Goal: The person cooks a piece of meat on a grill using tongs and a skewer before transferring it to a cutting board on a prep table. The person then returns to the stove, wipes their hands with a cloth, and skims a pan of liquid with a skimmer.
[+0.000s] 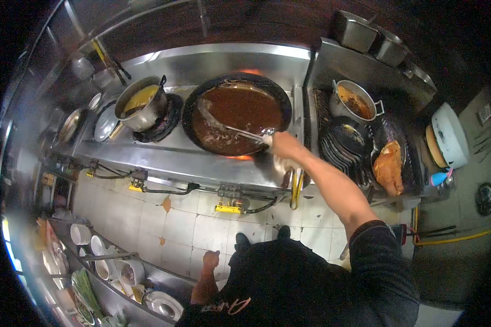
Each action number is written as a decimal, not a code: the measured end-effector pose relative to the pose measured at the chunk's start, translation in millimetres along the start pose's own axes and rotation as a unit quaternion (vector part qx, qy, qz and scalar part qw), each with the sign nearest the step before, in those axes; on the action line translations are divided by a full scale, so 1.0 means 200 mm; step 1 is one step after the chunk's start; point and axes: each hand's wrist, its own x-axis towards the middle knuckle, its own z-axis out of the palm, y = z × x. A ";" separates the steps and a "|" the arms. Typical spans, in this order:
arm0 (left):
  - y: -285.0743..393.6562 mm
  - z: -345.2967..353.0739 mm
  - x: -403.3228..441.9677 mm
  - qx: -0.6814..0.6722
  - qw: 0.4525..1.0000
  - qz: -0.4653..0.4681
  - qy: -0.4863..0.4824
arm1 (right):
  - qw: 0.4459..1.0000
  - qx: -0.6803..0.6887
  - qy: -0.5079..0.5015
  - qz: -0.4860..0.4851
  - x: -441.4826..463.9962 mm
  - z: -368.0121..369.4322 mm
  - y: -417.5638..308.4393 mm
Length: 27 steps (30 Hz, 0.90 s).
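A large black wok (pixel 188 117) on the stove holds dark brown liquid (pixel 245 109), bubbling along its lower part. My right hand (pixel 286 146) is closed around the handle of a long metal utensil (pixel 245 132), which reaches over the wok's front right rim. The utensil's far end is in the liquid at the left, where its shape is blurred. A pale cloth (pixel 283 164) appears under my right hand. My left hand (pixel 210 260) hangs low beside my body, away from the stove, with its fingers curled; nothing shows in it.
Left of the wok stands a pot with yellow contents (pixel 143 111). At the right are another pot (pixel 354 101), stacked black plates (pixel 341 147) and a brown folded item (pixel 388 169). Tongs (pixel 296 191) hang at the stove's front edge. Bowls (pixel 101 248) fill the lower-left counter.
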 end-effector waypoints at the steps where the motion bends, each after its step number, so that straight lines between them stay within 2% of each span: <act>1: -0.01 0.02 -0.01 -0.074 0.996 -0.047 -0.003 | 1.000 -0.015 0.010 0.010 0.02 -0.02 0.02; 3: -0.02 0.04 -0.04 -0.221 0.966 -0.137 -0.008 | 0.998 -0.046 0.031 0.029 0.04 -0.07 0.06; 6: -0.05 0.08 -0.06 -0.249 0.961 -0.122 0.017 | 0.991 -0.085 0.098 0.037 0.08 -0.07 0.17; 9: -0.01 0.03 -0.11 -0.298 0.939 -0.167 0.019 | 0.985 -0.135 0.106 0.031 0.07 -0.13 0.23; 12: -0.12 0.17 0.00 -0.162 0.982 -0.075 0.060 | 0.965 -0.212 0.156 0.016 0.04 -0.14 0.33; 15: -0.01 0.06 -0.06 -0.289 0.940 -0.171 0.060 | 0.949 -0.235 0.212 0.003 0.01 -0.14 0.43; 18: -0.01 0.05 -0.01 -0.190 0.976 -0.059 0.086 | 0.939 -0.242 0.244 -0.006 -0.05 -0.17 0.46; 21: 0.04 -0.06 0.02 0.049 0.992 0.081 0.085 | 0.938 -0.234 0.253 -0.025 -0.15 -0.23 0.44; 24: -0.02 0.05 0.12 -0.105 0.986 0.003 0.129 | 0.960 -0.183 0.210 -0.034 -0.29 -0.31 0.32; 27: 0.00 0.01 0.14 -0.032 0.996 0.011 0.081 | 0.989 -0.066 0.132 -0.025 -0.44 -0.38 0.15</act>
